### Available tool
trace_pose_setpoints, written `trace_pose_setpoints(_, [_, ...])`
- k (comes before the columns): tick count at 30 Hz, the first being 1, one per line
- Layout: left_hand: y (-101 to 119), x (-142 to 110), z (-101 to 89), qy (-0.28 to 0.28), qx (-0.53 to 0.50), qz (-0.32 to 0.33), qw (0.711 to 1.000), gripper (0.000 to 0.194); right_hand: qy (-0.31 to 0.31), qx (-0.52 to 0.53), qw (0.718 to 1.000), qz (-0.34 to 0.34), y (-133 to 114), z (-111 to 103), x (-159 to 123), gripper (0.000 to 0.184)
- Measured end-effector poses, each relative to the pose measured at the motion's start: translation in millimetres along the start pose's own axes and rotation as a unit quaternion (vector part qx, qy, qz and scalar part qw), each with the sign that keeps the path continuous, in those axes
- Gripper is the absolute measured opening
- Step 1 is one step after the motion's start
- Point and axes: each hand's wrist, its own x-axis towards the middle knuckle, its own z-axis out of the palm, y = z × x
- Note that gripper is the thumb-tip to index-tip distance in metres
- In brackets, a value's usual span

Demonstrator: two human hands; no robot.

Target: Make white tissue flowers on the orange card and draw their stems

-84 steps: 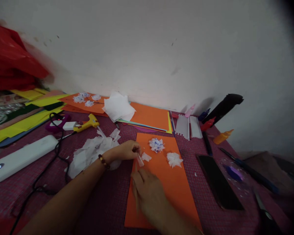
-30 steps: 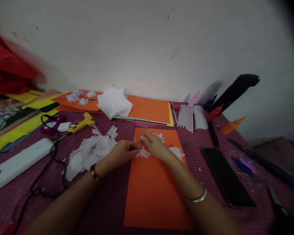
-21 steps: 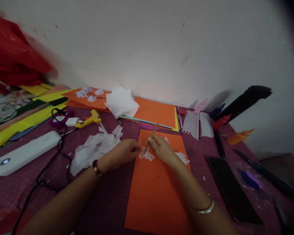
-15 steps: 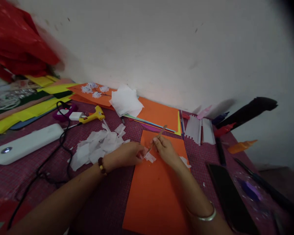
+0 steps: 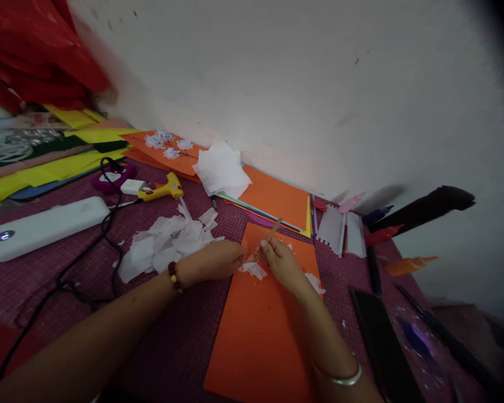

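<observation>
My right hand (image 5: 280,263) is closed round a thin brown stick (image 5: 274,228). The stick's upper end leans up to the right, and its lower end comes down near several crumpled white paper pieces (image 5: 254,270). These pieces are on an orange sheet (image 5: 265,330). Just left of them is my left hand (image 5: 223,260), its fingers curled together; what they pinch, if anything, is hidden. Another white scrap (image 5: 315,282) lies by the sheet's right edge, beside my right forearm. A heap of torn white paper (image 5: 163,246) spreads behind my left wrist.
A yellow glue gun (image 5: 163,188) lies beyond the heap, near a white power bank (image 5: 46,228) and a looping black cable (image 5: 103,263). White sheets (image 5: 222,169) rest on coloured paper by the wall. To the right are a dark phone (image 5: 380,341) and an orange tube (image 5: 409,266).
My left hand has drawn slightly away from the white pieces, which now show more fully. The stick's lower end stays near them. The whole view has shifted slightly.
</observation>
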Motion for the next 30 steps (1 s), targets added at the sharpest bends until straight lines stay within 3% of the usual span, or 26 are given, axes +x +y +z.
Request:
trace_pose_setpoints(4, [1, 2, -1.5, -0.022, 0.008, -0.013, 1.000, 0.028, -0.006, -0.018, 1.000, 0.002, -1, 0, -1, 0.032])
trace_pose_setpoints(10, [-2, 1, 2.7, 0.008, 0.015, -0.021, 1.000, 0.027, -0.008, -0.034, 0.999, -0.002, -1, 0, -1, 0.030])
trace_pose_setpoints(21, [-1, 2, 3.0, 0.010, 0.006, -0.023, 1.000, 0.026, -0.008, -0.047, 0.999, -0.007, 1, 3, -1, 0.032])
trace_pose_setpoints(25, [-17, 5, -5.1, 0.032, -0.034, -0.023, 0.999, 0.022, 0.070, 0.031, 0.997, 0.009, 4, 1, -1, 0.035])
trace_pose_setpoints(30, [-61, -4, -44.1, 0.165, -0.035, -0.147, 0.975, 0.021, 0.177, 0.160, 0.970, 0.036, -1, -7, -3, 0.036])
